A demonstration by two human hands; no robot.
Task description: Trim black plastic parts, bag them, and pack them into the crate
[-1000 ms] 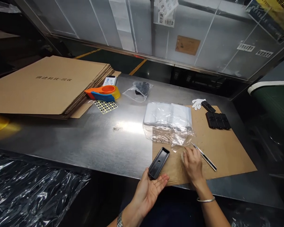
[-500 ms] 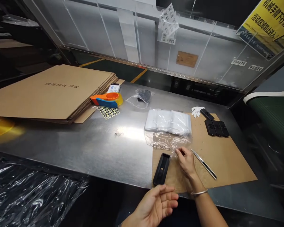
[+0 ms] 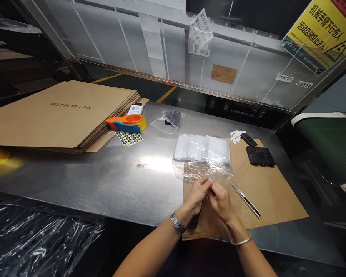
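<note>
My left hand (image 3: 196, 195) and my right hand (image 3: 221, 202) meet fingertip to fingertip over the cardboard sheet (image 3: 272, 194). Both pinch the edge of a thin clear plastic bag (image 3: 217, 229), whose film hangs below my right hand; its outline is faint. Beneath my left hand lies a long black plastic case (image 3: 193, 221), mostly covered by the hand. Just beyond my fingers is a stack of clear plastic bags (image 3: 202, 148). A utility knife (image 3: 245, 200) rests on the cardboard to the right of my right hand.
Several black cases (image 3: 260, 156) and a white glove (image 3: 237, 136) sit at the back right. Leftward are an orange tape dispenser (image 3: 127, 123), a sticker sheet (image 3: 129, 138) and stacked flat cardboard (image 3: 75, 115). A bagged black item (image 3: 173, 118) lies behind, before a clear panel (image 3: 178, 57).
My left hand has risen from the front edge, open before, to join my right hand in a pinch. The right hand has drawn slightly nearer, and bag film now hangs below it.
</note>
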